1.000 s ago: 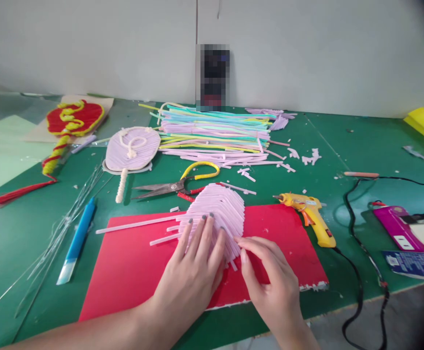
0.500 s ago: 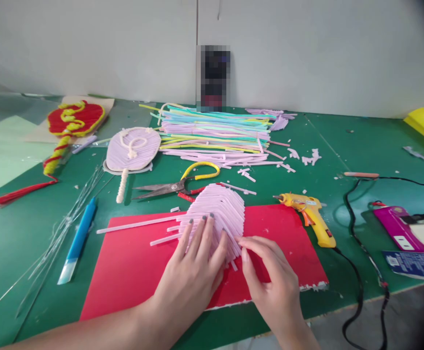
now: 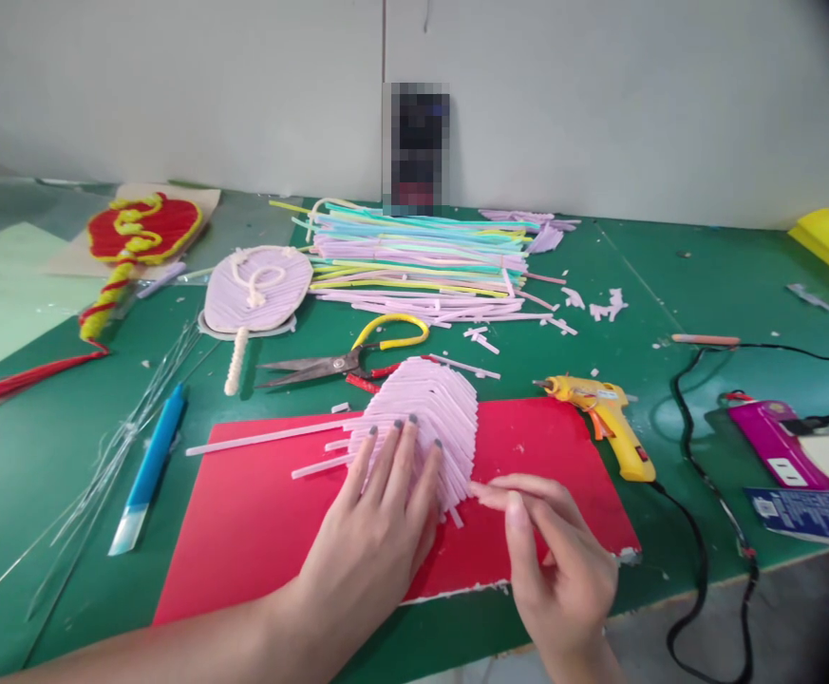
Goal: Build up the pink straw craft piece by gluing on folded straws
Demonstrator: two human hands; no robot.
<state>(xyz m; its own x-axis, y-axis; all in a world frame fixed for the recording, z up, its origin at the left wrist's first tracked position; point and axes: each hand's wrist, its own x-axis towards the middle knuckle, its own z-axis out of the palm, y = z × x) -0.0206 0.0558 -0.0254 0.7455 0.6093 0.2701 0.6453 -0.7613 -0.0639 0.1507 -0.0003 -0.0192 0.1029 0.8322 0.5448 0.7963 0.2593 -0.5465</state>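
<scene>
A leaf-shaped panel of pale pink pipe cleaners (image 3: 432,404), laid side by side, rests on a red board (image 3: 257,522). Several uneven stem ends stick out at its left, one of them long. My left hand (image 3: 382,518) lies over the panel's lower part, fingers stretched out flat and slightly spread, hiding what is beneath. At the panel's lower right edge, the fingertips of my right hand (image 3: 556,546) touch or nearly touch the stem ends. Its thumb stands apart from the forefinger, and I see nothing held between them.
Scissors (image 3: 343,365) lie behind the panel, a yellow glue gun (image 3: 610,418) with a cord to the right. Coloured pipe cleaners (image 3: 421,256) are piled at the back. Finished fans, one lilac (image 3: 257,290) and one red (image 3: 144,228), blue tube (image 3: 149,465) and thin wires (image 3: 111,456) lie left.
My right hand has shifted right and slightly down, and its thumb has moved away from the panel's edge. My left hand stays on the panel, its forefinger slightly closer to the other fingers.
</scene>
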